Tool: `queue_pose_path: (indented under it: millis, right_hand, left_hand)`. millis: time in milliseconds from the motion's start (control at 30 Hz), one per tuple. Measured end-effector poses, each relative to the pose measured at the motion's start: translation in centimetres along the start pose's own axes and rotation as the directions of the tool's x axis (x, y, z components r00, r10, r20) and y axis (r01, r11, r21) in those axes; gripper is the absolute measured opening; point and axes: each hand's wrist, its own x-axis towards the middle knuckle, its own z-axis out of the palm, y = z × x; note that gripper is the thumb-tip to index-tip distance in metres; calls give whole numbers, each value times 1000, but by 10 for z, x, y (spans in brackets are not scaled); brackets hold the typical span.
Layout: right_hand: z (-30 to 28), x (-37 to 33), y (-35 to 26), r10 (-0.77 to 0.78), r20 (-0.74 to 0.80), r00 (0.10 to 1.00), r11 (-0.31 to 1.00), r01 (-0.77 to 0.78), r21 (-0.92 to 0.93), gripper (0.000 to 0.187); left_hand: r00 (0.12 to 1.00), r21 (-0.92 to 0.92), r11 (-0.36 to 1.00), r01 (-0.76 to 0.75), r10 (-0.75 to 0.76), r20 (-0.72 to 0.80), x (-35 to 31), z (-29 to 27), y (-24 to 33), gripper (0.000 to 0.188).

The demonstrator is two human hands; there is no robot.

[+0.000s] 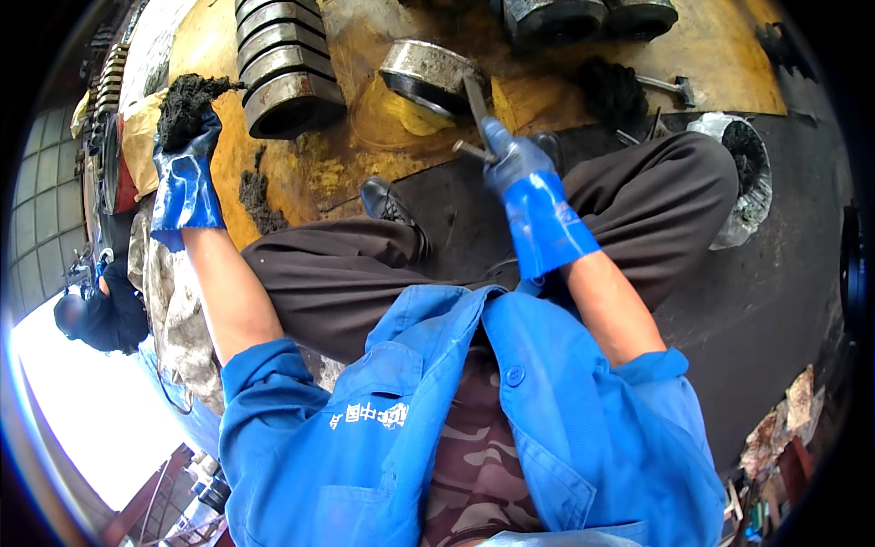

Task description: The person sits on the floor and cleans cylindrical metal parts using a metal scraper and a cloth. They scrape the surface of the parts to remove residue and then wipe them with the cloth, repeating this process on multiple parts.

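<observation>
My left hand (187,169), in a blue rubber glove, is raised at the left with its fingers closed round a black fibrous wad (190,100). In front of me, my right hand (524,173), gloved alike, grips a flat metal bar (475,96); a short rod end also sticks out of that fist to the left. The bar's upper end overlaps the right side of a thick round metal ring (428,73) on the yellow-brown work surface (365,164). Whether bar and ring touch, I cannot tell.
A row of metal rings (284,68) stands at the far left, dark rings (556,23) at the far right. Near them lie a black wad (611,91) and a hammer (679,89). By my right knee sits a plastic bag (752,178) with black stuff. Another person (114,305) is at the left.
</observation>
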Motion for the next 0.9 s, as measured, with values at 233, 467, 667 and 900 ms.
queue_pose_path:
  millis: [233,467,667,900]
  right_hand:
    - [46,14,35,5,-90,996,694,61,717,45]
    - [40,31,46,109,76,991,527,-122,841,43]
    - [57,38,64,95,13,995,418,-52,907,47]
    - [35,22,45,94,93,991,560,-130,818,29]
  left_hand:
    - [1000,86,996,-12,12,4,8,-16,15,44]
    - [981,85,990,109,-121,152,8,-8,3,43]
    - [977,71,992,100,-111,179,12,8,-10,43]
    - [957,30,986,162,-164,240,16,-7,6,46]
